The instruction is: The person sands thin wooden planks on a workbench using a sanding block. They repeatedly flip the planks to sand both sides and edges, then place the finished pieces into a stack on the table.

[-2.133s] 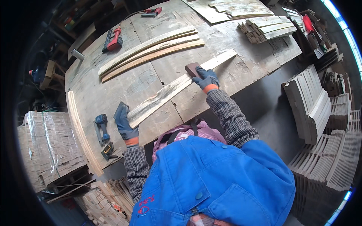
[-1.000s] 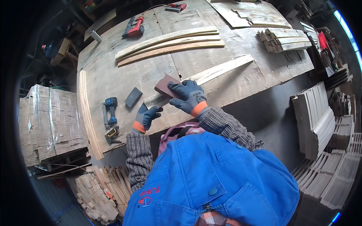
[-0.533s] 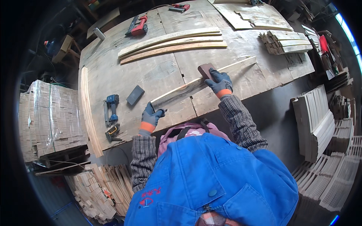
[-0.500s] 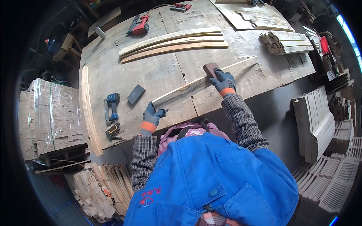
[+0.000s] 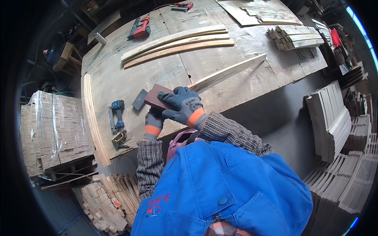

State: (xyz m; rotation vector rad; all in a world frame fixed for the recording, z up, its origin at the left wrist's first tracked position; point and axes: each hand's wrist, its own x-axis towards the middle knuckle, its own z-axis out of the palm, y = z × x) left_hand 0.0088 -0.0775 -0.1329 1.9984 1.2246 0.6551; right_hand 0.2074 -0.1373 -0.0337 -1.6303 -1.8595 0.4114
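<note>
Head view: my right hand (image 5: 184, 104) has its fingers clamped on the brown block (image 5: 154, 94), at the strip's (image 5: 232, 73) near-left end; the strip seems to stand on edge. My left hand (image 5: 154, 121) is partly hidden beneath, so I cannot tell its grip. I'd keep the brown block flat, pressing evenly. The counter (image 5: 163, 74) is scuffed; left of the strip lie a grey block (image 5: 139, 100) and blue nailer (image 5: 117, 112), beyond it planks (image 5: 179, 48), rightward stacked slats (image 5: 328, 118).
</note>
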